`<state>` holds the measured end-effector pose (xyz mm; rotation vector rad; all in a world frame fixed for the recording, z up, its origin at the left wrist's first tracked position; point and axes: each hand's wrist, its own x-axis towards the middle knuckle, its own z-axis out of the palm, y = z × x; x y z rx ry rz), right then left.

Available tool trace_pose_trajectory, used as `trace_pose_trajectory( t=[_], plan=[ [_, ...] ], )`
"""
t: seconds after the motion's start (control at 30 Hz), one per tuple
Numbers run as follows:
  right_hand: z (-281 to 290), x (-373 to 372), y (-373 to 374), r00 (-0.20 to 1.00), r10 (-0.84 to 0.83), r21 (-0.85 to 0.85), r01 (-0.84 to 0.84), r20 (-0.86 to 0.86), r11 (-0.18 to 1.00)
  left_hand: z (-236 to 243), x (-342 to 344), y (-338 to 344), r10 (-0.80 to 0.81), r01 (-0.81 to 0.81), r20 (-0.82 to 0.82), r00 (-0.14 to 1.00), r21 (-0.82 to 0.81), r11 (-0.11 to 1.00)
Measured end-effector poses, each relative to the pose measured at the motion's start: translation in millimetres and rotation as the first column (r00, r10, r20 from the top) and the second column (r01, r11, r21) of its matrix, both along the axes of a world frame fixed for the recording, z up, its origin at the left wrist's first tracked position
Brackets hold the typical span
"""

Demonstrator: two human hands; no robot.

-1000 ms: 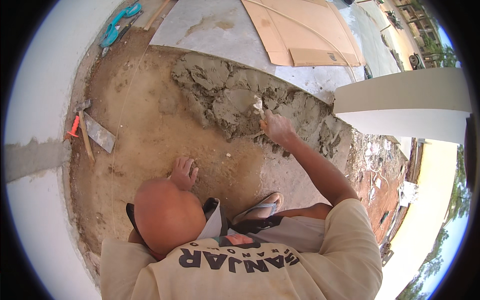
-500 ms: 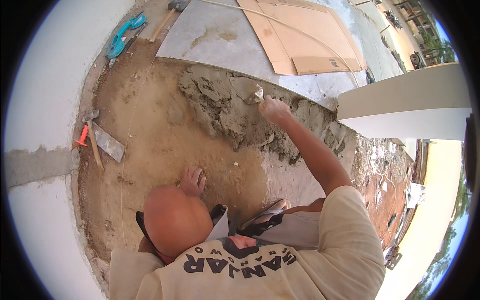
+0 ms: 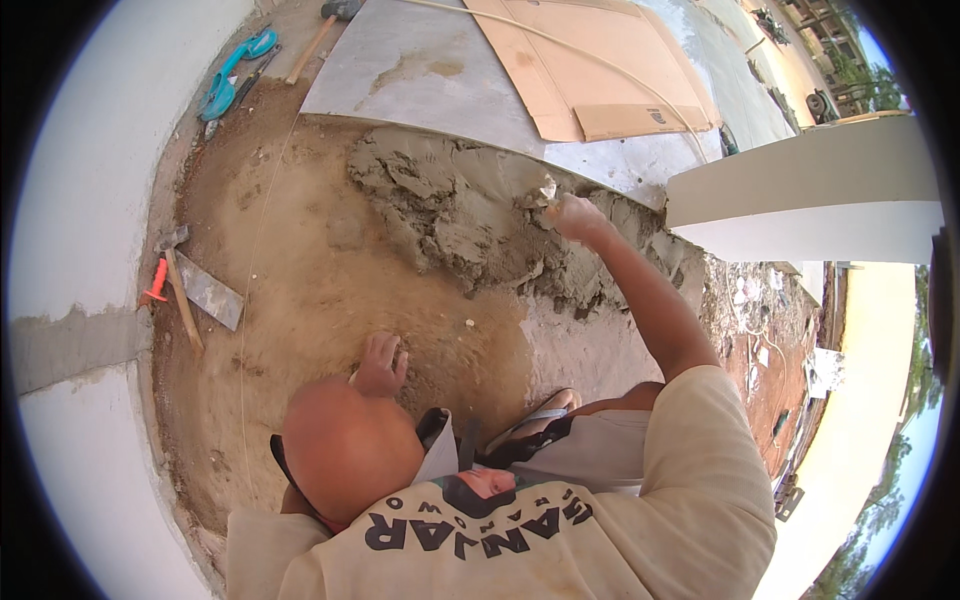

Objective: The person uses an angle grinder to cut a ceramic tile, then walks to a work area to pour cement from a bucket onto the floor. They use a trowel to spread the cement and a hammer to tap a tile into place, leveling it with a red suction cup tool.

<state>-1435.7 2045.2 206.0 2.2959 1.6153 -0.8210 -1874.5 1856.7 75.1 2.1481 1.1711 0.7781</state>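
Note:
My right hand is closed around the pale, mortar-smeared handle of a trowel. Its blade lies against the wet grey mortar and is hard to tell from it. This rough mortar strip runs along the edge of a large grey slab. Low on the left, my left hand rests at the sandy ground beside my bent knee. Its fingers are partly stretched, with nothing clearly held; their undersides are hidden.
A hammer, a flat metal blade and an orange-red handle lie by the white wall. Farther off are a turquoise tool and a mallet. Cardboard covers part of the slab. A pillar stands right.
My right hand and the trowel have shifted a little to the right along the mortar. My left hand stays low by the knee, its fingers closer together. The view has shifted slightly.

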Motion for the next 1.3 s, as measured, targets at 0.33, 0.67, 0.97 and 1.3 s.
trace_pose_trajectory(
  t=[0.33,0.67,0.97,1.3],
  plan=[
    [-37.2,90.0,-44.4,0.997,0.07,0.105,-0.074,0.043,0.992,1.2,7.5,1.5,0.0,0.0,-0.022,1.0,0.017,1.0],
    [7.0,55.2,-109.8,0.696,-0.526,-0.422,0.34,-0.488,0.841,6.3,6.0,-0.8,0.023,-0.024,-0.072,0.997,-0.009,1.0],
    [12.8,11.9,-171.9,0.977,0.051,-0.092,-0.071,-0.207,0.993,-1.3,5.6,1.2,0.004,-0.005,-0.099,0.995,-0.002,1.0],
    [-15.8,52.5,-161.1,0.974,0.177,0.093,-0.191,0.145,0.977,-2.7,6.4,-3.8,0.027,-0.038,-0.175,0.984,-0.058,0.998]
  ],
)
